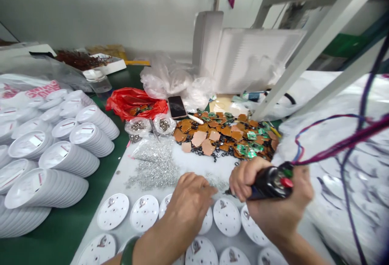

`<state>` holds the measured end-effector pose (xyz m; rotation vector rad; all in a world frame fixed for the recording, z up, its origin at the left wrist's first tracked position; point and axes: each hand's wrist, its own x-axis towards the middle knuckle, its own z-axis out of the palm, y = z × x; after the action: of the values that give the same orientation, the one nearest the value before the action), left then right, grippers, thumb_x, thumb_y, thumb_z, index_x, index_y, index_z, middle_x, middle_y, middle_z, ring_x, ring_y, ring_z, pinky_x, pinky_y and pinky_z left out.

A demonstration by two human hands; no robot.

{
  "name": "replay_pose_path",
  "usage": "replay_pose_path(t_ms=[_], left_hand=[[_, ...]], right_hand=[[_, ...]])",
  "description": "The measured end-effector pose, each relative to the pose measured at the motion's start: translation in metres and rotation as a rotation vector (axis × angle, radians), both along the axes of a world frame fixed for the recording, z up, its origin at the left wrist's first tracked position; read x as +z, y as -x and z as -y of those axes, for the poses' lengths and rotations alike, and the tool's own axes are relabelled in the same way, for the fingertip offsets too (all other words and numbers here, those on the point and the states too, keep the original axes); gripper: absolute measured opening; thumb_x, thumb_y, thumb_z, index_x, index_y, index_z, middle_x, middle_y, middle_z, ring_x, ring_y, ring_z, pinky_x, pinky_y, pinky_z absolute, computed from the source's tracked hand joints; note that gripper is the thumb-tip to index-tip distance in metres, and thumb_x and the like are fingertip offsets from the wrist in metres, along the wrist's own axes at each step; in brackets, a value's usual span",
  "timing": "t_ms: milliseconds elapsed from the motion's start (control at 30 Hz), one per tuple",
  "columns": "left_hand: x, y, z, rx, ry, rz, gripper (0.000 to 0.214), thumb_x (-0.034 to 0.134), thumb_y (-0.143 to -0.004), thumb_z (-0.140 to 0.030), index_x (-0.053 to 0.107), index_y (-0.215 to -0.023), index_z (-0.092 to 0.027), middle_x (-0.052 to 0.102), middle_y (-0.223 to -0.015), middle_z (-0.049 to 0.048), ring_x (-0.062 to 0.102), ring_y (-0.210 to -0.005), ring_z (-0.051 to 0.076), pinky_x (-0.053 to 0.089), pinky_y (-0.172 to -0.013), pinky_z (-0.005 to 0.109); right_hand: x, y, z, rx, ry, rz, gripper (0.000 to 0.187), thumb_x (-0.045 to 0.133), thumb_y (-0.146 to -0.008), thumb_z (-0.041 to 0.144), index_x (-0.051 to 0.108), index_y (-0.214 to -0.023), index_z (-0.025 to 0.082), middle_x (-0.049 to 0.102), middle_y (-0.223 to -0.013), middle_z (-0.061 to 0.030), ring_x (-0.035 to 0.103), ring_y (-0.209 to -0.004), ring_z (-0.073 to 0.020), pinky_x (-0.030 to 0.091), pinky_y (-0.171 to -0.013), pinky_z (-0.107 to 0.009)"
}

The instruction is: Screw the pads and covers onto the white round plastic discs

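Note:
My right hand (pixel 282 212) is wrapped round a black electric screwdriver (pixel 267 184) with a red button and wires at its rear; its tip points left. My left hand (pixel 191 200) hovers over the white discs, fingers bent together near the screwdriver's tip; whatever they may pinch is hidden. Just beyond it spreads a heap of small silvery screws (pixel 156 169) on the white board. Rows of round white discs (pixel 227 217) with holes lie below both hands, and metal clips (pixel 232 255) sit on several of them.
Stacks of white cups (pixel 68 159) stand at left. Brown and green circuit boards (pixel 225 135) are heaped with black bits behind the screws. Around them are a red bag (pixel 121 99), a phone (pixel 176 107) and a slanted metal frame (pixel 291 50). Cables (pixel 346 143) hang at right.

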<state>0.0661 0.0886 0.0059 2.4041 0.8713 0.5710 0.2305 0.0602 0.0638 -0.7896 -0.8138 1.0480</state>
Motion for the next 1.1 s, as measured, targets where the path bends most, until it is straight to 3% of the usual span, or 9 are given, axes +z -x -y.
replay_pose_path(t_ms=[133, 200, 300, 500, 567, 867, 1100], left_hand=[[-0.005, -0.019, -0.006, -0.034, 0.059, 0.032, 0.013, 0.08, -0.086, -0.015, 0.076, -0.096, -0.022, 0.068, -0.082, -0.0004, 0.061, -0.085, 0.022, 0.042, -0.083, 0.04], [-0.007, -0.023, -0.007, -0.055, 0.078, 0.091, 0.007, 0.081, -0.086, -0.017, 0.075, -0.084, -0.02, 0.068, -0.078, -0.0014, 0.062, -0.083, 0.02, 0.041, -0.084, 0.039], [-0.006, -0.022, -0.004, -0.081, 0.136, 0.203, 0.01, 0.077, -0.089, -0.016, 0.072, -0.081, -0.018, 0.069, -0.08, -0.0009, 0.062, -0.084, 0.019, 0.039, -0.086, 0.037], [0.005, -0.012, 0.006, -0.104, 0.686, 0.399, 0.017, 0.063, -0.093, -0.017, 0.072, -0.08, -0.017, 0.068, -0.082, 0.0011, 0.063, -0.081, 0.016, 0.045, -0.077, 0.028], [0.005, -0.011, 0.011, -0.094, 0.763, 0.408, 0.02, 0.061, -0.094, -0.023, 0.072, -0.079, -0.018, 0.068, -0.082, 0.0014, 0.063, -0.08, 0.016, 0.045, -0.077, 0.028], [0.001, -0.014, 0.027, 0.025, 0.722, 0.405, 0.015, 0.081, -0.079, -0.017, 0.069, -0.07, -0.018, 0.068, -0.075, -0.0024, 0.06, -0.074, 0.014, 0.043, -0.073, 0.025], [-0.001, -0.011, 0.035, 0.011, 0.704, 0.376, 0.014, 0.067, -0.085, -0.011, 0.071, -0.074, -0.018, 0.065, -0.065, -0.0033, 0.059, -0.063, 0.012, 0.044, -0.068, 0.023]], right_hand=[[0.015, -0.001, 0.007, 0.015, 0.03, -0.041, 0.068, 0.046, -0.084, 0.078, 0.067, -0.055, 0.02, 0.047, -0.042, -0.0008, 0.047, -0.037, -0.0152, 0.039, -0.038, -0.028], [0.019, -0.002, 0.011, 0.012, 0.036, -0.049, 0.068, 0.046, -0.084, 0.078, 0.067, -0.054, 0.02, 0.047, -0.041, -0.0012, 0.047, -0.037, -0.0155, 0.04, -0.038, -0.029], [0.024, -0.007, 0.018, -0.005, 0.058, -0.087, 0.067, 0.047, -0.084, 0.076, 0.066, -0.053, 0.02, 0.047, -0.04, -0.0012, 0.047, -0.037, -0.0157, 0.041, -0.038, -0.03], [0.031, -0.022, 0.029, -0.031, 0.044, -0.204, 0.062, 0.054, -0.081, 0.075, 0.06, -0.052, 0.02, 0.043, -0.04, 0.0039, 0.041, -0.031, -0.0101, 0.04, -0.038, -0.028], [0.029, -0.023, 0.032, -0.023, 0.041, -0.221, 0.061, 0.053, -0.083, 0.074, 0.058, -0.054, 0.02, 0.042, -0.041, 0.0048, 0.041, -0.032, -0.0096, 0.041, -0.04, -0.028], [0.023, -0.021, 0.046, 0.075, 0.011, -0.191, 0.074, 0.031, -0.089, 0.081, 0.065, -0.062, 0.021, 0.044, -0.044, 0.0021, 0.044, -0.038, -0.0124, 0.04, -0.043, -0.031], [0.025, -0.022, 0.055, 0.161, 0.015, -0.16, 0.072, 0.036, -0.087, 0.082, 0.07, -0.066, 0.022, 0.045, -0.047, 0.0011, 0.046, -0.041, -0.0135, 0.041, -0.044, -0.03]])
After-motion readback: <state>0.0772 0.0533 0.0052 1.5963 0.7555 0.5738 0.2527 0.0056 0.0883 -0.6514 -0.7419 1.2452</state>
